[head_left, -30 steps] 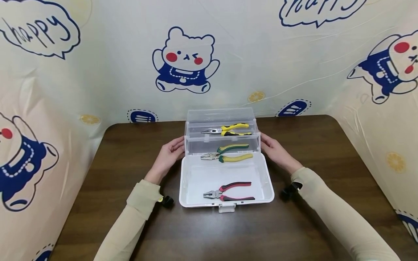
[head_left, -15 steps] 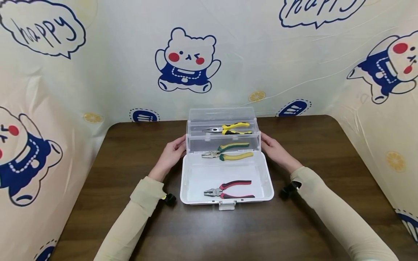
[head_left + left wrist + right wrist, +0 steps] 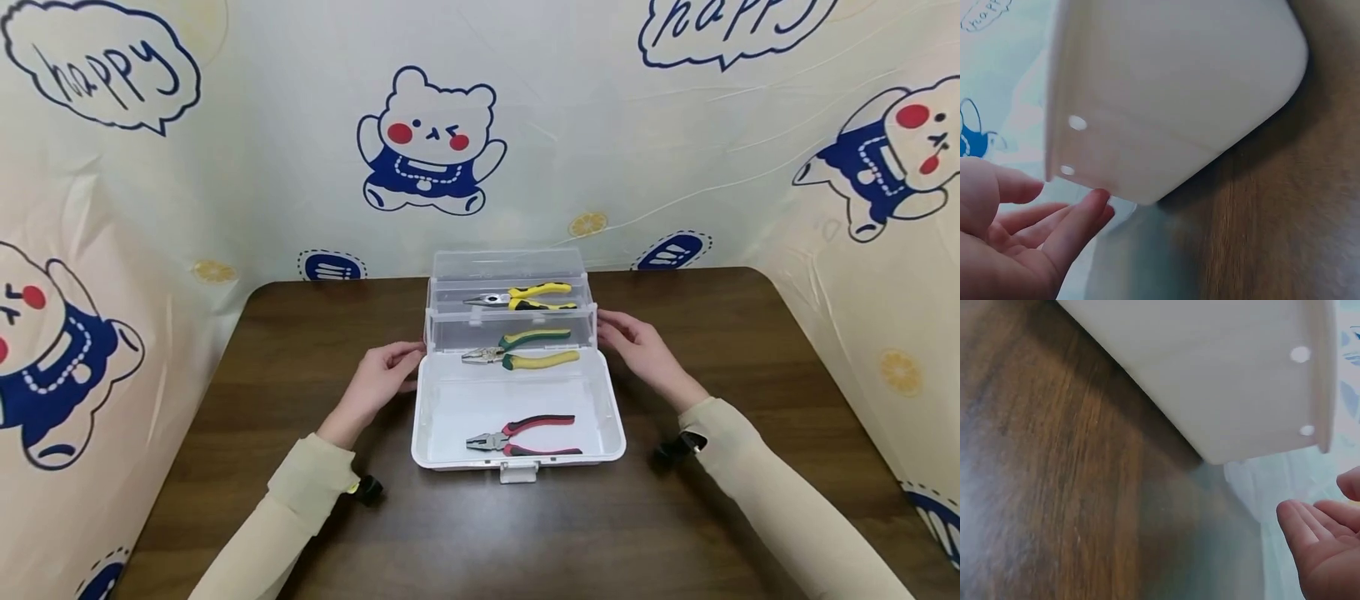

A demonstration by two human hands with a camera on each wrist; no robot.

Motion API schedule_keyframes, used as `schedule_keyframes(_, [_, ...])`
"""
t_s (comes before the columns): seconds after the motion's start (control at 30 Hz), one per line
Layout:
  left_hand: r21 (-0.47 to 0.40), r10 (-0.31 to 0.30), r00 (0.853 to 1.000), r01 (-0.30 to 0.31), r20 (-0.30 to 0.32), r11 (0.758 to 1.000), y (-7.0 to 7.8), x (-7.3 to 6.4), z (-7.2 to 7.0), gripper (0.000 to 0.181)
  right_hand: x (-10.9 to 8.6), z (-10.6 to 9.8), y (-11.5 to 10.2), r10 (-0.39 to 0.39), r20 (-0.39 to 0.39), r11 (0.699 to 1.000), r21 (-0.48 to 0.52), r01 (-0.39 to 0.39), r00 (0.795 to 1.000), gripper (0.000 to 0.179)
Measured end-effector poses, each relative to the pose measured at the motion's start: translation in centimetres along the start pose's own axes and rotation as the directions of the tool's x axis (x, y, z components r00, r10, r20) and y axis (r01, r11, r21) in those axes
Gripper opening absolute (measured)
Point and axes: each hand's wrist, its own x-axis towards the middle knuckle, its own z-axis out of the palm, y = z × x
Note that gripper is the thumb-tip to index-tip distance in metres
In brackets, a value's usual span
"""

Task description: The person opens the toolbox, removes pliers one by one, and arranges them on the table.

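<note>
Altogether three pliers (image 3: 543, 360) in one toolbox (image 3: 480, 402); left hand (image 3: 378, 379), right hand (image 3: 641, 346) beside it, both loosely uncurled, empty.

this is a small cloth-screened booth, as the pale, creased cloth (image 3: 285, 158) printed with cartoon bears (image 3: 427, 137) and "happy" speech bubbles (image 3: 105, 71) encloses three sides of a wood-grain tabletop (image 3: 525, 537).

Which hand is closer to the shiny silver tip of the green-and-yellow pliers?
Left. The left hand is by the box on its left side, where the silver tip points. The right hand is by the right side, past the handles.
</note>
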Motion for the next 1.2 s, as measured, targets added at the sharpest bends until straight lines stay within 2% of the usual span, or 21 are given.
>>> schedule_keyframes(0.17, [0.023, -0.016, 0.998, 0.015, 0.055, 1.000, 0.8, -2.1, -0.2, 0.042, -1.2, -0.9, -0.7, -0.055, -0.003, 0.998, 0.044, 0.055, 0.998, 0.046])
schedule_keyframes(0.27, [0.020, -0.027, 0.997, 0.026, 0.067, 0.999, 1.2, -3.3, -0.1, 0.042, -1.9, -1.4, -1.4, -0.079, -0.016, 0.997, 0.019, 0.079, 0.997, 0.045])
schedule_keyframes(0.43, [0.080, 0.016, 0.996, -0.023, 0.090, 0.997, 1.3, -4.5, 0.3, 0.044, -2.7, -2.0, -3.0, -0.107, -0.067, 0.994, -0.040, 0.105, 0.992, 0.041])
schedule_keyframes(0.57, [0.148, 0.044, 0.994, -0.059, 0.103, 0.987, 1.0, -5.0, 0.4, 0.047, -2.7, -2.3, -4.5, -0.133, -0.094, 0.989, -0.075, 0.127, 0.987, 0.038])
schedule_keyframes(0.8, [0.151, 0.028, 0.990, -0.049, 0.139, 0.987, 0.9, -5.4, 0.3, 0.052, -1.9, -2.0, -7.3, -0.164, -0.117, 0.977, -0.158, 0.145, 0.979, 0.038])
schedule_keyframes(1.03, [0.141, 0.012, 0.991, -0.031, 0.133, 0.989, 0.8, -5.6, 0.5, 0.052, -0.1, -1.3, -9.4, -0.207, -0.062, 0.969, -0.149, 0.196, 0.976, 0.039])
schedule_keyframes(1.2, [0.131, 0.005, 0.991, -0.022, 0.131, 0.991, 0.9, -5.7, 0.5, 0.053, 1.6, -0.7, -10.3, -0.209, -0.038, 0.960, -0.197, 0.198, 0.977, 0.037])
